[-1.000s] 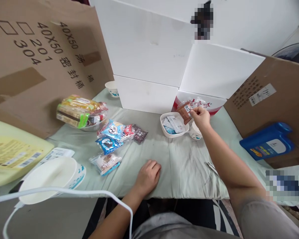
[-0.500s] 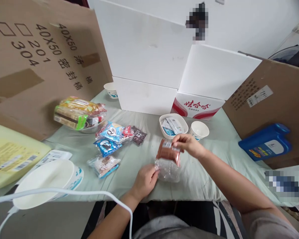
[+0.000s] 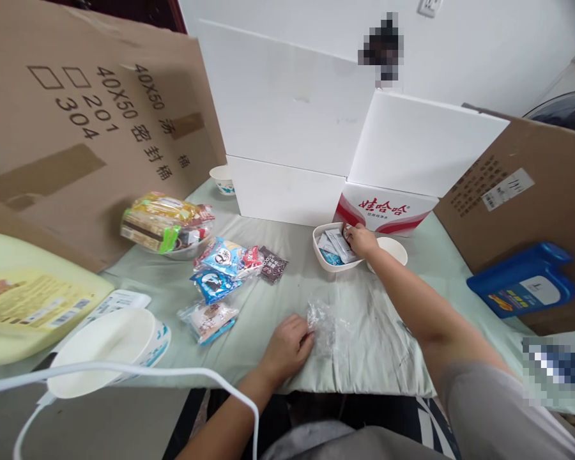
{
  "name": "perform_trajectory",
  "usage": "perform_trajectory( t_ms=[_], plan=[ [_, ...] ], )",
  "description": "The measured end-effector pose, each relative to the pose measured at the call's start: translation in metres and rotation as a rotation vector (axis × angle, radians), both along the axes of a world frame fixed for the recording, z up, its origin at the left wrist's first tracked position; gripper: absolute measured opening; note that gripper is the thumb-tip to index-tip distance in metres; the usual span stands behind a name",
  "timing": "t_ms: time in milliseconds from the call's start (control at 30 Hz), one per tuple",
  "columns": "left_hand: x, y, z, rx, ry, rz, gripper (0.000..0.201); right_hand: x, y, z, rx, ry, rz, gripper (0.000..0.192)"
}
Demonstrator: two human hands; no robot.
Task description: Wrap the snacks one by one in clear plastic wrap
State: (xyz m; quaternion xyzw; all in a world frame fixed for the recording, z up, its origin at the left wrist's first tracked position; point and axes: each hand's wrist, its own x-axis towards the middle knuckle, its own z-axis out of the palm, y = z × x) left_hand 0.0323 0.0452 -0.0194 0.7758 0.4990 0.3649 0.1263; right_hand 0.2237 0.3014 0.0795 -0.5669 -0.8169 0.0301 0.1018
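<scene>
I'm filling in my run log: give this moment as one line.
left hand: beside clear wrapper; right hand: at white bowl of sachets, grip unclear; left of bowl: snack packets

The scene is viewed from the wearer's head, forward and down, at close range; the table is overlooked from its near side, with the lap caught nearest and the white wall farthest.

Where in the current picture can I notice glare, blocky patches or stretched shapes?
All in the head view: small glints on the clear wrapper beside the left hand; blocky patches on the wall and at the lower right edge; the yellow jug seems stretched, perhaps by a wide lens.
</scene>
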Motion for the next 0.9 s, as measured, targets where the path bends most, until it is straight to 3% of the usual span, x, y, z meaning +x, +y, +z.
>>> perform_trajectory(
  t_ms=[100,167,200,267,333,433,500,600,667,800,900],
  plan=[
    [-0.002,0.000,0.000,-0.039,-0.016,-0.014,0.020,-0.003,-0.017,0.007,0.044,0.033,0.005,0.029],
    [-0.002,0.000,0.000,-0.058,-0.046,-0.004,0.018,0.000,-0.044,0.008,0.005,0.189,0.108,0.031],
    [-0.003,0.001,0.000,-0.059,-0.069,0.018,0.016,0.002,-0.062,0.006,-0.075,0.303,0.194,0.034],
    [-0.002,0.000,0.001,-0.048,-0.128,0.073,0.012,0.007,-0.103,-0.006,-0.421,0.502,0.378,0.045],
    [-0.001,-0.002,0.005,-0.058,-0.206,0.078,0.009,0.012,-0.145,-0.022,-0.686,0.572,0.421,0.071],
    [0.000,-0.013,0.018,-0.232,-0.420,-0.066,0.022,0.025,-0.194,-0.034,-0.937,0.713,0.345,0.054],
    [-0.002,-0.022,0.031,-0.453,-0.607,-0.181,0.027,0.040,-0.212,-0.027,-1.002,0.860,0.308,0.041],
    [-0.011,-0.027,0.052,-0.715,-0.721,-0.255,0.034,0.069,-0.218,-0.007,-0.871,0.925,0.250,0.036],
    [-0.018,-0.021,0.063,-0.711,-0.624,-0.174,0.035,0.089,-0.213,0.000,-0.716,0.834,0.210,0.032],
    [-0.026,-0.005,0.071,-0.327,-0.185,0.196,0.040,0.114,-0.199,-0.016,-0.295,0.506,0.152,0.021],
    [-0.024,-0.003,0.065,-0.041,0.112,0.353,0.053,0.117,-0.200,-0.033,0.013,0.311,0.165,0.028]
  ],
)
